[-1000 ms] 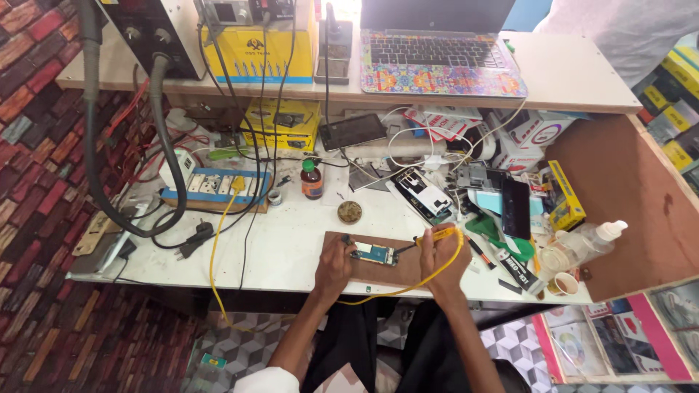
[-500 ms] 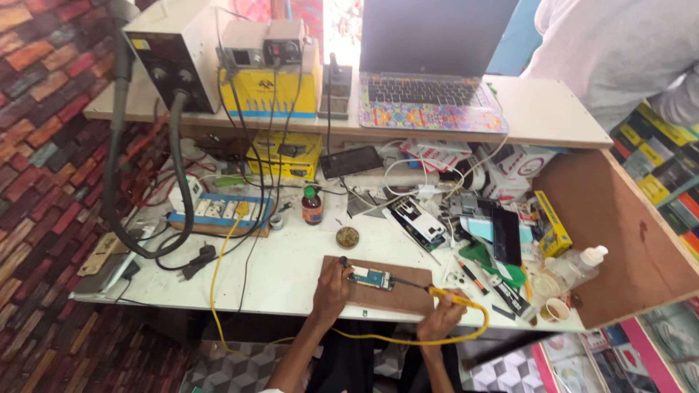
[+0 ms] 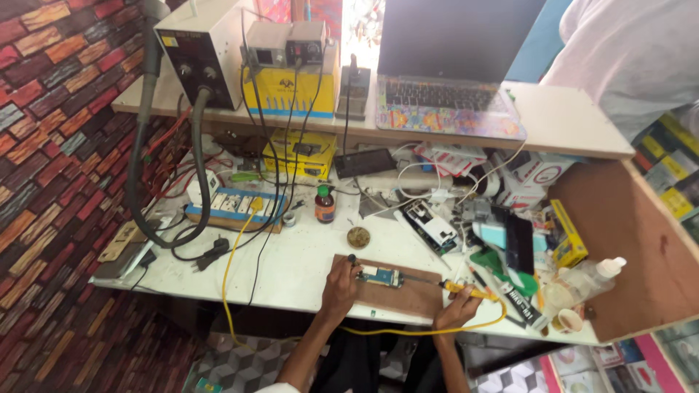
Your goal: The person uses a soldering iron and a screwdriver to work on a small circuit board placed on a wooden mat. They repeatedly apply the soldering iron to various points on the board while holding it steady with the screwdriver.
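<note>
Crosswise, soldering iron tip leftward

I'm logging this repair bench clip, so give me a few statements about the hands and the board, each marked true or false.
1. The right hand holds a yellow-handled soldering iron. True.
2. The left hand rests at the left end of the small circuit board. True.
3. The circuit board lies directly on the white table. False: it lies on a brown wooden board.
4. The laptop is closed. False: its lid is up, on the upper shelf.
5. A small brown bottle stands behind the work area. True.
</note>
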